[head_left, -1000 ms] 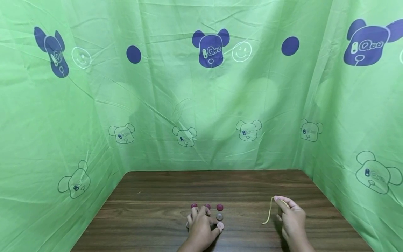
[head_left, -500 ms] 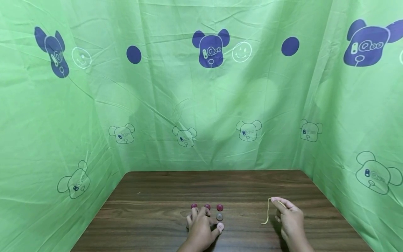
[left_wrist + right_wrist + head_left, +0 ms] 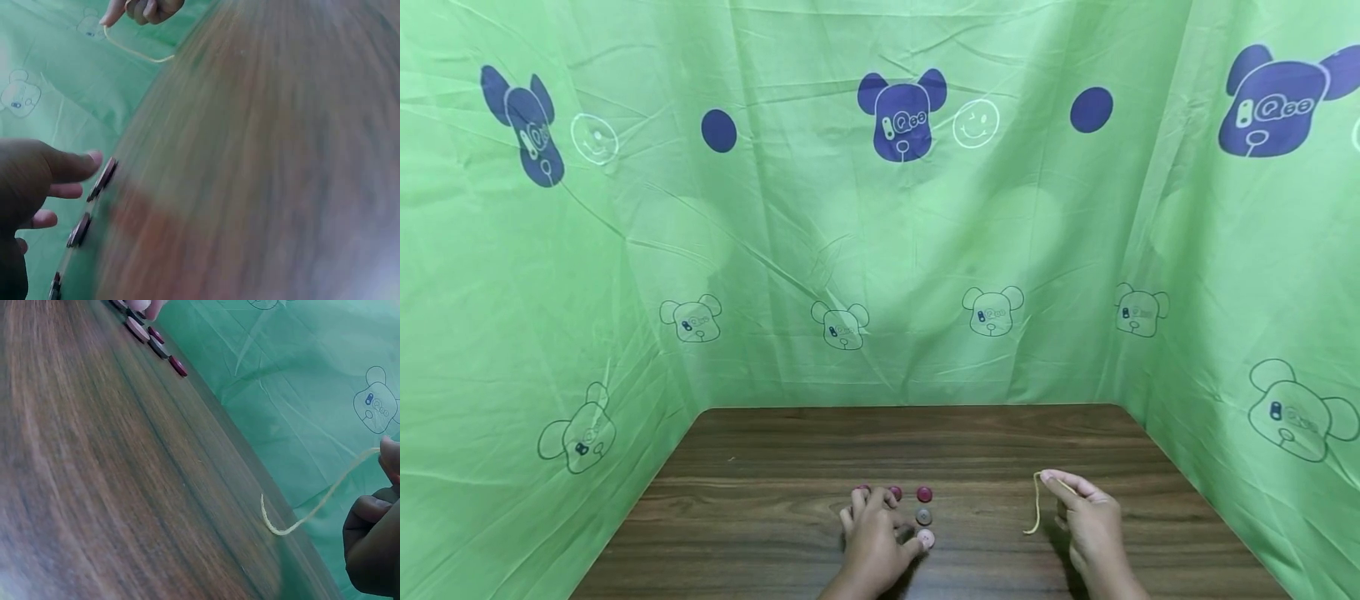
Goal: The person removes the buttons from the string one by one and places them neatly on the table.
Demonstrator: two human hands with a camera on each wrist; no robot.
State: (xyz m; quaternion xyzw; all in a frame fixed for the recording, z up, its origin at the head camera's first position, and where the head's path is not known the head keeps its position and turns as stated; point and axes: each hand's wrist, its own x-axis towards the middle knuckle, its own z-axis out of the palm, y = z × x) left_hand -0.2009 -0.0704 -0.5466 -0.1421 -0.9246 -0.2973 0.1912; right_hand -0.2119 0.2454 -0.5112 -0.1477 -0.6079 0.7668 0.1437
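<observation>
My left hand (image 3: 874, 537) hovers over a small grid of round buttons, its fingers loosely bent and hiding some of them. Its thumb tip is at the edge of a pale pink button (image 3: 927, 539); contact is hard to tell. Behind that lie a grey button (image 3: 923, 517) and a dark red button (image 3: 924, 494). A second red button (image 3: 896, 493) peeks out beyond the fingertips, and a third is mostly covered. To the right, my right hand (image 3: 1095, 521) pinches a yellow string (image 3: 325, 503) between thumb and index finger. The string's loose end hangs down to the tabletop.
The brown wood-grain table (image 3: 760, 450) has its far edge against a green cloth backdrop (image 3: 917, 242) printed with bear heads. More green cloth hangs along both sides. A tiny pale speck (image 3: 731, 458) lies on the table at the far left.
My right hand has drifted slightly left with the string. My left hand has shifted a little left, its thumb drawing back slightly from the pink button. The visible buttons have stayed practically in place.
</observation>
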